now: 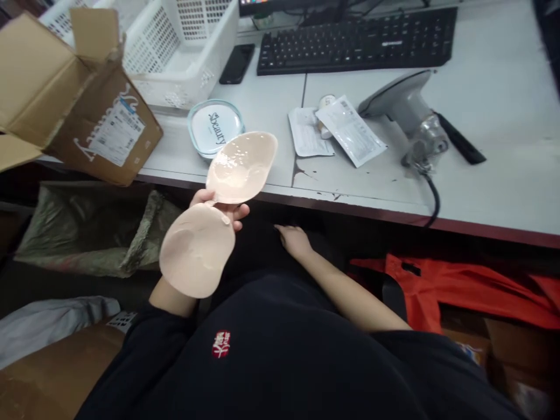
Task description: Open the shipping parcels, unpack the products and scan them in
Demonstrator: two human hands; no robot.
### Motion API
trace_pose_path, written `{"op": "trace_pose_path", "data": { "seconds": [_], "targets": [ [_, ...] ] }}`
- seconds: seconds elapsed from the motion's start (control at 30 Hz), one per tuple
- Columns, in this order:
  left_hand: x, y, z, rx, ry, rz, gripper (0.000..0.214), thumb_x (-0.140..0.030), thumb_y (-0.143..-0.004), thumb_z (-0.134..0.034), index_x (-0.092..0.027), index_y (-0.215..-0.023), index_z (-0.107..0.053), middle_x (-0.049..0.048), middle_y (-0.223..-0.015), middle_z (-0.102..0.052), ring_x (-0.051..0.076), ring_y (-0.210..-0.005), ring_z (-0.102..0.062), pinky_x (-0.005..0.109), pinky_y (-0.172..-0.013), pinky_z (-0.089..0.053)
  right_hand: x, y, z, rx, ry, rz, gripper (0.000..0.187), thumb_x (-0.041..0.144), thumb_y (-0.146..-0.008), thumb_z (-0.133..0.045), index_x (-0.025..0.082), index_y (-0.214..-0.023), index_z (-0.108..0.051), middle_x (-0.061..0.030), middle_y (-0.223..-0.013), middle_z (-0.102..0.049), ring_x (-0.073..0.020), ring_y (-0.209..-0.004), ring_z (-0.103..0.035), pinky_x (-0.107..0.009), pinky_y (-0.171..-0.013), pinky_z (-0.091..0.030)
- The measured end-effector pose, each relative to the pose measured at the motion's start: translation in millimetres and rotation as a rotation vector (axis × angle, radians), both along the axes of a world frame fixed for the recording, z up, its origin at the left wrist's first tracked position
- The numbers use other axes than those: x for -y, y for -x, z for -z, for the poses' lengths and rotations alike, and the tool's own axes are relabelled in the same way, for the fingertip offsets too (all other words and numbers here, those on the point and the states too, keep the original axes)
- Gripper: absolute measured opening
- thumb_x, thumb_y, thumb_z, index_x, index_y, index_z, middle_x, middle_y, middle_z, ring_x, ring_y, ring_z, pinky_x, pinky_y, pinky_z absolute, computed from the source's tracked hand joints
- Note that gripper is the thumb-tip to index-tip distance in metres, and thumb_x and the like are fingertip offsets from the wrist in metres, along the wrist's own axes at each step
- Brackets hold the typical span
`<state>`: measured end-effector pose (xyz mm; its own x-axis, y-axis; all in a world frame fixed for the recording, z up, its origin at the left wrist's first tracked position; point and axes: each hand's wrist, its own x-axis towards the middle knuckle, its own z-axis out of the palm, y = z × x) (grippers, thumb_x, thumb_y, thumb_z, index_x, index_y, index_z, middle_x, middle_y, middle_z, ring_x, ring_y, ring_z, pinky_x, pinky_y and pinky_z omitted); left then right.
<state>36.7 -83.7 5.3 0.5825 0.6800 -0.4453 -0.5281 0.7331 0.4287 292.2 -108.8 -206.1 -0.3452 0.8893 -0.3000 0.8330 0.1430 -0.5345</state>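
My left hand point(238, 214) is closed on a beige adhesive bra point(196, 249), gripping it at the middle where its two cups join. One cup tilts up toward the desk edge and shows a glossy inner face. The other cup hangs over my left wrist. My right hand point(294, 240) rests low by my lap, below the desk edge, with its fingers stretched out and nothing seen in it; part of its fingers is lost in the dark. Just behind the upper cup, a round case lettered "beauty" point(215, 125) lies on the desk point(494, 116).
Foil packets point(355, 131) and a small white roll point(326, 105) lie mid-desk. A handheld scanner point(406, 111) stands right. Behind are a keyboard point(354, 41), phone point(237, 63) and white basket point(175, 87). An open carton point(79, 111) overhangs the left edge above a sack point(87, 233).
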Motion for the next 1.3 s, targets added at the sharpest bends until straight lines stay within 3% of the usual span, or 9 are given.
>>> {"op": "trace_pose_path", "data": {
  "seconds": [0.1, 0.17, 0.23, 0.33, 0.43, 0.6, 0.83, 1.03, 1.3],
  "targets": [
    [-2, -1, 4.6, 0.002, -0.004, 0.031, 0.077, -0.045, -0.081, -0.06, -0.021, -0.154, -0.047, 0.0118, -0.094, -0.077, 0.024, -0.067, -0.073, 0.027, -0.052, -0.054, -10, -6, -34.6, -0.097, 0.043, -0.016, 0.037, 0.017, -0.101, -0.046, 0.014, -0.122, -0.076, -0.0185, -0.12, -0.077, -0.0298, -0.114, -0.073, -0.047, -0.107, -0.052],
    [-2, -3, 5.8, 0.016, -0.008, 0.023, 0.073, -0.046, -0.084, -0.059, -0.02, -0.151, -0.049, 0.0129, -0.096, -0.077, 0.024, -0.066, -0.074, 0.027, -0.051, -0.054, -8, -11, -74.0, -0.306, 0.12, -0.038, 0.032, 0.027, -0.103, -0.051, 0.02, -0.122, -0.076, -0.011, -0.116, -0.079, -0.0235, -0.103, -0.076, -0.038, -0.097, -0.058],
    [-2, -9, 3.6, 0.038, -0.003, 0.005, 0.069, -0.048, -0.087, -0.057, -0.021, -0.15, -0.051, 0.0132, -0.1, -0.077, 0.022, -0.064, -0.073, 0.025, -0.049, -0.052, -1, -15, -121.7, -0.655, 0.246, 0.009, 0.035, 0.039, -0.102, -0.056, 0.021, -0.127, -0.073, -0.0085, -0.105, -0.079, -0.0199, -0.086, -0.077, -0.035, -0.083, -0.062],
    [-2, -22, -7.2, 0.097, 0.029, -0.046, 0.064, -0.048, -0.092, -0.055, -0.022, -0.149, -0.052, 0.0106, -0.1, -0.076, 0.02, -0.066, -0.073, 0.023, -0.05, -0.051, 8, -17, -186.7, -1.039, 0.372, 0.138, 0.04, 0.05, -0.098, -0.063, 0.022, -0.125, -0.071, -0.0039, -0.082, -0.073, -0.016, -0.062, -0.069, -0.029, -0.059, -0.058],
    [-2, -35, -22.8, 0.16, 0.067, -0.096, 0.059, -0.047, -0.097, -0.051, -0.023, -0.15, -0.05, 0.0075, -0.101, -0.076, 0.017, -0.069, -0.073, 0.021, -0.05, -0.05, 9, -12, -218.4, -1.261, 0.445, 0.265, 0.031, 0.049, -0.088, -0.077, 0.022, -0.103, -0.076, 0.0015, -0.071, -0.061, -0.011, -0.048, -0.056, -0.023, -0.04, -0.043],
    [-7, -50, -36.3, 0.207, 0.076, -0.213, 0.055, -0.047, -0.102, -0.042, -0.024, -0.152, -0.049, 0.0047, -0.095, -0.076, 0.014, -0.065, -0.07, 0.019, -0.05, -0.047, 1, -3, -212.6, -1.386, 0.508, 0.45, 0.028, 0.043, -0.075, -0.088, 0.021, -0.086, -0.075, 0.0051, -0.061, -0.048, -0.0086, -0.048, -0.046, -0.021, -0.041, -0.036],
    [-27, -55, -23.4, 0.198, -0.008, -0.164, 0.06, -0.048, -0.097, -0.048, -0.023, -0.151, -0.05, 0.0069, -0.094, -0.076, 0.016, -0.061, -0.071, 0.022, -0.047, -0.049, -2, -11, -202.0, -1.379, 0.488, 0.496, 0.023, 0.043, -0.082, -0.084, 0.023, -0.088, -0.075, 0.0094, -0.049, -0.034, -0.0052, -0.042, -0.021, -0.021, -0.041, -0.018],
    [-33, -57, -15.2, 0.2, -0.058, -0.172, 0.065, -0.064, -0.098, -0.046, -0.018, -0.144, -0.055, 0.0115, -0.099, -0.078, 0.02, -0.064, -0.075, 0.024, -0.048, -0.055, -10, -12, -202.5, -1.337, 0.41, 0.545, 0.027, 0.044, -0.077, -0.087, 0.025, -0.087, -0.071, 0.0096, -0.051, -0.037, -0.0053, -0.043, -0.022, -0.022, -0.043, -0.019],
    [-45, -62, -12.0, 0.143, -0.046, -0.227, 0.067, -0.071, -0.097, -0.044, -0.022, -0.141, -0.056, 0.0079, -0.09, -0.078, 0.021, -0.061, -0.075, 0.025, -0.048, -0.056, -23, -11, -207.6, -1.239, 0.191, 0.579, 0.035, 0.048, -0.073, -0.09, 0.021, -0.077, -0.067, 0.0077, -0.05, -0.046, -0.0066, -0.044, -0.036, -0.024, -0.046, -0.029]
  ]
}}
